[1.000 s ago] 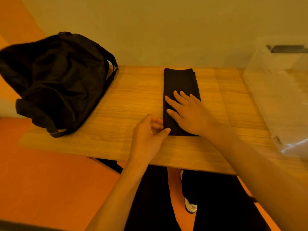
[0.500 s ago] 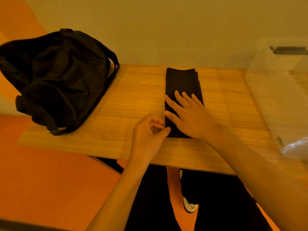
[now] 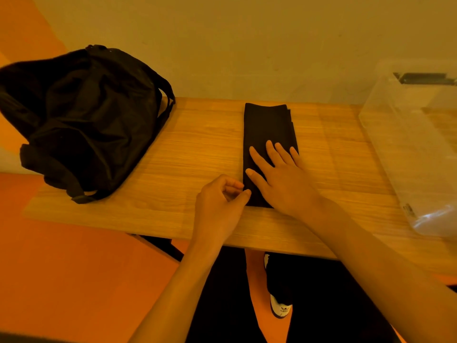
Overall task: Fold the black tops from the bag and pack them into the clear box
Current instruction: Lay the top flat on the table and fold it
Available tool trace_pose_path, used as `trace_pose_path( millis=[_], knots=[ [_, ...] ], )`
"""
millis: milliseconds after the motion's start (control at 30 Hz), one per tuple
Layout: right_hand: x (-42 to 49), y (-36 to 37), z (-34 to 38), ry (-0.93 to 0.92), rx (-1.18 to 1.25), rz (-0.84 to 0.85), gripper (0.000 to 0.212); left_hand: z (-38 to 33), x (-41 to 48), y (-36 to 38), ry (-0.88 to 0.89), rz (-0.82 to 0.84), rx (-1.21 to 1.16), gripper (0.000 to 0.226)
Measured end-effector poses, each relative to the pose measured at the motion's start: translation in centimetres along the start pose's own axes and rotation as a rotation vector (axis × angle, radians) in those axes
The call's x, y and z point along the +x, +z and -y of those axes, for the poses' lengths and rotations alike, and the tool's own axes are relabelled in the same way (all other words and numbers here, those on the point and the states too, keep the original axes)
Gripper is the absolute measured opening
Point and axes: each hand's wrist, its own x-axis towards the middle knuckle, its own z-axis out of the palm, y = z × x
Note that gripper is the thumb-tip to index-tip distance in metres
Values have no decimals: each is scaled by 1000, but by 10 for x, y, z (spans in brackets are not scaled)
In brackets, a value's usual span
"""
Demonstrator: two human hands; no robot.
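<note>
Black, folded into a long narrow strip and lying lengthwise on the pale wooden counter [image 3: 193,149] at the centre of the frame: the black top [image 3: 268,125], far end reaching toward the wall, near end stopping short of the counter's front edge. Pressing down on its near half with the right hand [image 3: 284,179], palm flat, fingers straight and spread, fingertips pointing up-frame. Holding the left hand [image 3: 218,206] just left of the strip's near corner, fingers curled in, thumb tip touching the cloth's left edge; pinching the cloth or merely touching it, impossible to tell.

Slumping at the upper left of the frame and spilling past the counter's left end: the black bag [image 3: 81,120], straps hanging down its right side, well apart from the top.

Standing on the counter at the right edge of the frame, also well apart from the top: the clear box [image 3: 408,149], walls see-through, a dark bar showing at its upper rim.

Showing below the counter at the bottom of the frame: dark trousers and a white shoe [image 3: 280,309] over an orange floor [image 3: 61,268].
</note>
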Motion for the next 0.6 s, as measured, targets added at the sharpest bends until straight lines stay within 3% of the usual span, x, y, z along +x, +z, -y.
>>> trace_pose_path(
  millis=[67, 200, 333, 467, 600],
  knots=[
    [0, -7, -4, 37, 92, -82, 63, -3, 4, -1, -9, 3, -32, 6],
    [1, -26, -38, 286, 331, -266, 40, -14, 22, -2, -53, 50, -35, 9],
    [-3, -32, -57, 420, 582, -202, 26, -18, 47, 1, -45, 40, -47, 11],
    [-25, -39, -63, 498, 591, -214, 15, -20, 64, 12, -27, 49, -6, 18],
    [-64, -49, -56, 535, 606, -2, 30, -28, 83, 16, -37, 55, 30, 31]
  ],
)
